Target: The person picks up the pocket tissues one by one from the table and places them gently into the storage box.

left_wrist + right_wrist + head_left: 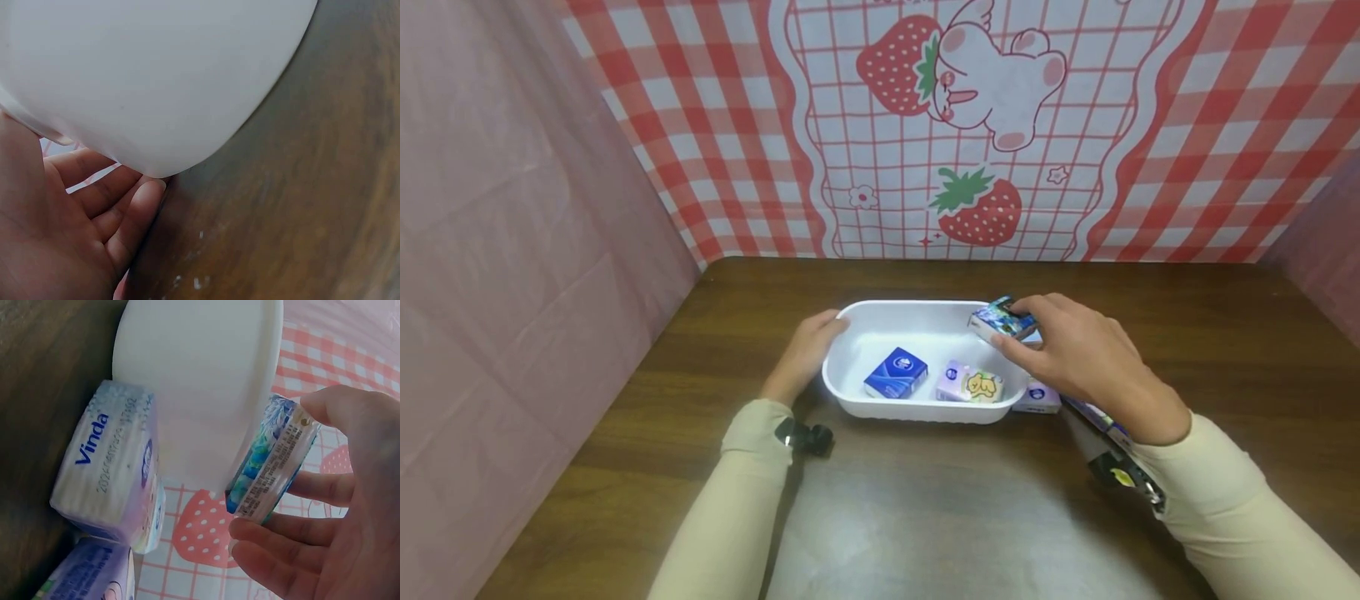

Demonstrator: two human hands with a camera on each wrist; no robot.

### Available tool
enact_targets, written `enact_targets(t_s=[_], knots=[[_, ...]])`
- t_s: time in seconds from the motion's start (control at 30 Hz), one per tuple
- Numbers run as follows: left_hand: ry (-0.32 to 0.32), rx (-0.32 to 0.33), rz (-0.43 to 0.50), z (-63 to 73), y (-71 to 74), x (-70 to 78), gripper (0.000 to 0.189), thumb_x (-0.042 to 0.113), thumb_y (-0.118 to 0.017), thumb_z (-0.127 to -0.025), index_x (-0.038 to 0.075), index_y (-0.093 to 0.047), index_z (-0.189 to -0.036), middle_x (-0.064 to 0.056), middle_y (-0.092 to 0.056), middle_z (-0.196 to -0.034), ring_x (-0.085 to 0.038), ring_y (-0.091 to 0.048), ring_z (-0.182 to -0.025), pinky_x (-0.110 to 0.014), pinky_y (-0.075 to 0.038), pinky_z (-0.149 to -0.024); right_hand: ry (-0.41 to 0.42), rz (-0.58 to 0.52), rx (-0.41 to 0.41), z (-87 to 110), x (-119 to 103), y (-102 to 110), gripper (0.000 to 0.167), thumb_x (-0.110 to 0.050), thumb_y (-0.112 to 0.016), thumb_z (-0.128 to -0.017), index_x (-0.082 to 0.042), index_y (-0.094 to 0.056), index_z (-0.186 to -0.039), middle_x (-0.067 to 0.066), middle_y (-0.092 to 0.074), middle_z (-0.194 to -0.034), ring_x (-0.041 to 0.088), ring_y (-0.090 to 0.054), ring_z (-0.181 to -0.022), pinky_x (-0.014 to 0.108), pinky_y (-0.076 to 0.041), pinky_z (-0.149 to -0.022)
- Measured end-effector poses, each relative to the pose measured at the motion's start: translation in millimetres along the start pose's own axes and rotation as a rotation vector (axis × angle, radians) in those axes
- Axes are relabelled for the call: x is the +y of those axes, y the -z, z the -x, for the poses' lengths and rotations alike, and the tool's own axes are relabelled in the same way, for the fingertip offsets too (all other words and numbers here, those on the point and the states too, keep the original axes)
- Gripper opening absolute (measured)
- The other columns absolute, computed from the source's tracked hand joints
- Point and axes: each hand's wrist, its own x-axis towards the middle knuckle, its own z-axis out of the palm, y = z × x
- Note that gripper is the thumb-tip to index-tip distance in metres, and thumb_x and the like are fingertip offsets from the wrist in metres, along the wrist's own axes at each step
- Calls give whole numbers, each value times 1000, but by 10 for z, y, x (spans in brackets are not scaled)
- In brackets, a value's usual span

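My left hand [803, 354] grips the left end of a white plastic tub [925, 411], thumb over the rim and fingers along the outside wall, as the left wrist view shows. Over the tub's right end, my right hand [1078, 354] pinches a small blue-green tissue pack [1000, 321] between thumb and fingers. Printed text covers the side of this pack [272, 462] facing the right wrist camera. Inside the tub, a dark blue tissue pack [897, 373] lies left of centre. A pale purple pack with a yellow cartoon figure [970, 382] lies to its right.
Just right of the tub stands a purple-white Vinda tissue pack [109, 462], with another purple pack [90, 569] close by; my right forearm partly covers them in the head view. A strawberry-print cloth [977, 183] hangs behind the brown wooden table [880, 508].
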Motion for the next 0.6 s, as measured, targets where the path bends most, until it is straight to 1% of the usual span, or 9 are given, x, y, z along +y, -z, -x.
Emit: enact_targets(t_s=[0.1,0.33,0.47,0.6], knots=[[-2,2,7,1,-2,6,38,34,-50,-104,8,-63,-129,-13,-68,-108,-26,-66,-93,-37,-57,-79,21,10,-5,3,-17,-20,74,-68,-55,-90,-11,-58,-136,18,-58,-134,37,-58,-117,62,-51,-85],[5,-5,7,15,-1,30,39,35,-49,-105,9,-62,-130,-13,-67,-109,-26,-66,-94,-37,-57,-80,61,-2,1,10,-41,-79,71,-65,-59,-90,-13,-58,-137,16,-57,-136,35,-56,-121,62,-50,-89],[9,-4,2,12,1,28,38,35,-49,-105,9,-62,-130,-12,-67,-109,-26,-66,-94,-37,-57,-80,113,4,21,12,-54,-108,69,-64,-59,-91,-12,-60,-136,15,-59,-133,33,-59,-117,58,-52,-86],[5,-2,-1,14,1,29,38,34,-49,-105,8,-62,-130,-12,-67,-109,-26,-66,-94,-36,-57,-80,159,15,33,15,-62,-140,67,-62,-59,-92,-11,-62,-135,16,-61,-130,32,-62,-110,55,-55,-80]])
